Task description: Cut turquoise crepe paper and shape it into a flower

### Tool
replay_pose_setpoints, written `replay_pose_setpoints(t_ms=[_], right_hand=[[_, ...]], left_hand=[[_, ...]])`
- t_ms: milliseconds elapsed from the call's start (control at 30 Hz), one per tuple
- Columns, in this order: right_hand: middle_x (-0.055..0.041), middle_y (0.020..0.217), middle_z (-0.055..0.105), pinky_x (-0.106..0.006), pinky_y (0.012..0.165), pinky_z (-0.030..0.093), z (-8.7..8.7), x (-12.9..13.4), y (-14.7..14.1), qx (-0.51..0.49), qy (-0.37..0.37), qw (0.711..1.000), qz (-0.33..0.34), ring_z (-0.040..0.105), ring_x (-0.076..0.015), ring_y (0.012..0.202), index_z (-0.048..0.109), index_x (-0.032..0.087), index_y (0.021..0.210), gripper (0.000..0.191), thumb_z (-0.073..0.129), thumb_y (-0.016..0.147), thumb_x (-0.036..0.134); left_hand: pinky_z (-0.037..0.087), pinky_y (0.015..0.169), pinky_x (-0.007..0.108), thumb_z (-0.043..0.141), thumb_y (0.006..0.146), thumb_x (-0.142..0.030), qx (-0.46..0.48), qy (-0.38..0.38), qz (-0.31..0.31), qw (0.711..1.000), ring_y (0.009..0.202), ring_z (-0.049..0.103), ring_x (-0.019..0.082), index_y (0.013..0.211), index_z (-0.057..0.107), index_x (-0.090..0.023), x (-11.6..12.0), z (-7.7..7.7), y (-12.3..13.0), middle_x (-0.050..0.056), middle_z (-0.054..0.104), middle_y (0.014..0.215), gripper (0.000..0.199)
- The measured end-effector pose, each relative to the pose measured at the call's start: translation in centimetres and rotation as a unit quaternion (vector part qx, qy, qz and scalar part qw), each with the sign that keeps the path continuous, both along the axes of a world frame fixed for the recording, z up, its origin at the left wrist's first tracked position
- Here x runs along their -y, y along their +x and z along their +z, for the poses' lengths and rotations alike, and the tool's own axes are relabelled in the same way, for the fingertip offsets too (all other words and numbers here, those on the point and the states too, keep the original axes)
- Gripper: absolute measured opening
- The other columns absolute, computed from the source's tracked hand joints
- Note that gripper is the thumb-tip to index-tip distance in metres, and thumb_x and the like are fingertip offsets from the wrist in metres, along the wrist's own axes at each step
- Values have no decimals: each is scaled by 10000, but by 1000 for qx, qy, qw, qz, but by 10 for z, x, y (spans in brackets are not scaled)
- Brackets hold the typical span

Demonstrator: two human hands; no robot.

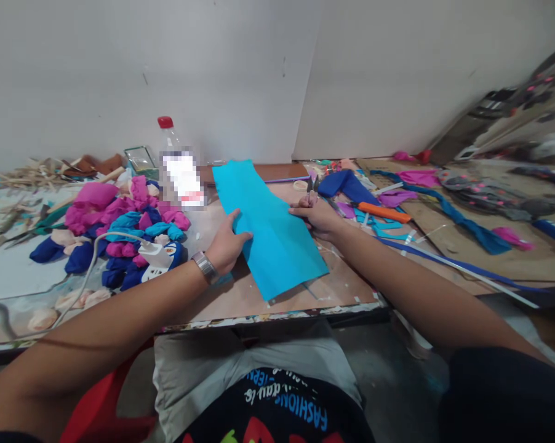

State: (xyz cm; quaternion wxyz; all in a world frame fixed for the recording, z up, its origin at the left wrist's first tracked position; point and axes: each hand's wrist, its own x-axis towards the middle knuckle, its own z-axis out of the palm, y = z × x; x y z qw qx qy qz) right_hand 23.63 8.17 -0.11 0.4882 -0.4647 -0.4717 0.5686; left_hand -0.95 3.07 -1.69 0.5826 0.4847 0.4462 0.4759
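A long bright blue sheet [277, 231], like paper or thin cloth, is held slantwise just over the table. My left hand [224, 246] is closed on its left edge, thumb on the upper face. At the opposite edge, my right hand [317, 216] pinches the sheet between thumb and fingers. A small pair of metal scissors [312, 186] shows at the knuckles of this hand, its tip pointing away from me; whether the hand grips it or it lies behind is unclear.
Pink, blue and cream cloth bundles [120, 212] and a white power socket [160, 261] with a cable lie left. Behind them stands a red-capped bottle [165, 123]. To the right are an orange cutter knife [384, 212], blue cloth strips [471, 224] and a white stick [471, 271].
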Motion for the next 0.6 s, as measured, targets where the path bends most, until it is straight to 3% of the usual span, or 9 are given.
replay_pose_setpoints(t_ms=[100, 233, 333, 400, 500, 600], right_hand=[[69, 699, 597, -202, 327, 145, -1, 0, 0, -5, -19, 1000, 12, 332, -48, 399, 361, 244, 696, 563, 897, 523, 214], [87, 630, 540, -190, 359, 255, -2, 2, -3, 46, 17, 998, -25, 407, -61, 435, 388, 241, 710, 539, 893, 526, 191], [85, 599, 517, -197, 367, 253, 0, 2, -4, 85, 33, 992, -87, 377, -60, 418, 414, 246, 741, 508, 899, 610, 323], [78, 582, 499, -204, 357, 218, 6, 1, -3, 75, 28, 992, -102, 334, -59, 394, 424, 249, 751, 501, 857, 689, 493], [64, 582, 472, -201, 362, 199, 22, 4, -2, 11, 2, 998, -62, 364, -74, 416, 428, 244, 750, 550, 762, 743, 680], [71, 547, 391, -208, 367, 124, 40, 19, -2, -25, -70, 997, 19, 293, -81, 401, 487, 244, 799, 529, 670, 795, 740]], left_hand=[[504, 1107, 429, 716, 804, -179, 20, -20, 46, 999, 1346, 560, 272, 1575, 340, -240, -2, 4, -1, 124, 444, 1598, 859], [532, 1061, 479, 786, 774, -242, 7, -40, -1, 999, 1270, 605, 302, 1446, 533, -223, 4, 9, 1, 141, 524, 1523, 718], [552, 1023, 494, 850, 705, -241, -3, -33, -40, 999, 1204, 632, 300, 1361, 607, -208, 8, 9, 2, 146, 606, 1417, 700], [556, 1013, 489, 834, 723, -250, -9, -23, -32, 999, 1165, 645, 286, 1325, 632, -194, 9, 7, 2, 139, 642, 1358, 638], [547, 1020, 482, 790, 768, -261, -18, -5, -11, 1000, 1157, 643, 278, 1320, 637, -188, 7, 5, 2, 136, 646, 1342, 578], [555, 989, 487, 817, 746, -279, -25, -6, -17, 1000, 1140, 648, 285, 1382, 586, -224, 8, 4, 2, 130, 650, 1328, 679]])
